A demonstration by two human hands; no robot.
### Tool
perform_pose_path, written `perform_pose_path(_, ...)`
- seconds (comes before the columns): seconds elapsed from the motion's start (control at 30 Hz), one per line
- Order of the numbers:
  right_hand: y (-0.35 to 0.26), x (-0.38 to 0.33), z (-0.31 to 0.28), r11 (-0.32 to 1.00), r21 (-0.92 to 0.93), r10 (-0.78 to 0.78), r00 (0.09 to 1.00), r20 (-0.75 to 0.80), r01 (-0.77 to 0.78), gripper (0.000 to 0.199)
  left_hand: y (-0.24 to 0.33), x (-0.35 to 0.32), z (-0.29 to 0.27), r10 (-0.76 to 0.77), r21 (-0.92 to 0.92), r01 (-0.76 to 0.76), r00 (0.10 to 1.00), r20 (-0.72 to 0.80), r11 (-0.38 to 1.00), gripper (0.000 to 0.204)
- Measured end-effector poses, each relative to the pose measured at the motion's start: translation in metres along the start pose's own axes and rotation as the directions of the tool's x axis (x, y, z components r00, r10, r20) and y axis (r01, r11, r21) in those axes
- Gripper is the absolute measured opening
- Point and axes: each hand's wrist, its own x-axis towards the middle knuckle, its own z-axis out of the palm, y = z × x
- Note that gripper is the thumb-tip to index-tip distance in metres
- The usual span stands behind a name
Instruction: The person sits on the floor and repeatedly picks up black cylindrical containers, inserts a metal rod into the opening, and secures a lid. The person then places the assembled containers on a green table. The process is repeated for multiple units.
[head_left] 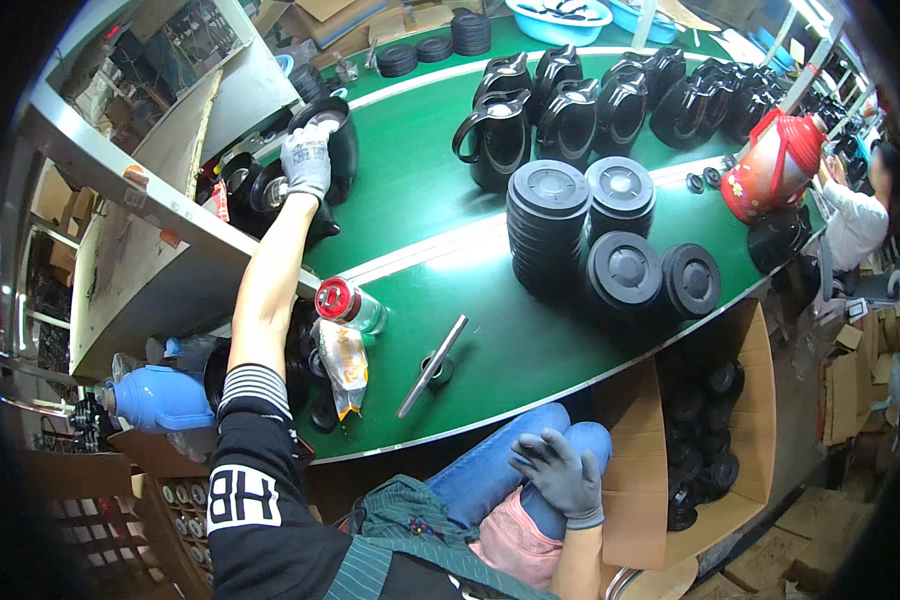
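My left hand (pixel 307 163), in a grey-white glove, reaches far out to the left side of the green bench. Its fingers close over the rim of a black jug (pixel 342 150) with a flared top; the thumb side is partly hidden. More shiny black parts (pixel 238 172) lie beside that wrist. Above my lap, my right hand (pixel 560 475) wears a grey glove, its fingers spread and holding nothing. On the bench between the arms are a metal bar on a small stand (pixel 433 366), a red-lidded bottle (pixel 350 304) and a plastic packet (pixel 344 367).
Stacked black round lids (pixel 550 215) stand at the bench's middle, with black jugs (pixel 498 135) in rows behind. A red flowered flask (pixel 773 165) is farther right. An open carton of black parts (pixel 767 430) sits by my right arm. A blue flask (pixel 160 398) is left; another person (pixel 852 225) sits right.
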Motion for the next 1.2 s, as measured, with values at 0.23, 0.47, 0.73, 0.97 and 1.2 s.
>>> perform_pose_path(0.23,0.005,-0.002,0.001,0.992,-0.127,-0.002,0.995,-0.101,-0.011,0.071,0.028,0.001,-0.154,0.156,-0.333,-0.192,0.979,-0.134,0.923,0.037)
perform_pose_path(0.47,-0.032,0.051,0.163,-0.195,-0.951,-0.415,0.858,0.302,0.241,0.062,0.068,-0.082,-0.351,0.523,-0.572,-0.514,0.836,-0.166,0.639,0.038)
perform_pose_path(0.73,-0.035,0.026,0.239,-0.570,-0.749,-0.082,0.883,0.462,0.339,0.051,0.113,-0.205,-0.429,0.814,-0.732,-0.601,0.571,-0.112,0.321,0.034)
perform_pose_path(0.97,0.010,-0.061,0.192,-0.214,-0.964,-0.489,0.836,0.248,0.161,0.041,0.114,-0.278,-0.383,0.419,-0.956,-0.080,0.907,0.049,0.284,0.057)
perform_pose_path(1.2,0.018,-0.058,0.196,0.200,-0.969,-0.687,0.726,-0.032,0.147,0.041,0.153,-0.377,-0.317,0.385,-0.800,0.559,0.802,0.456,-0.217,0.078)
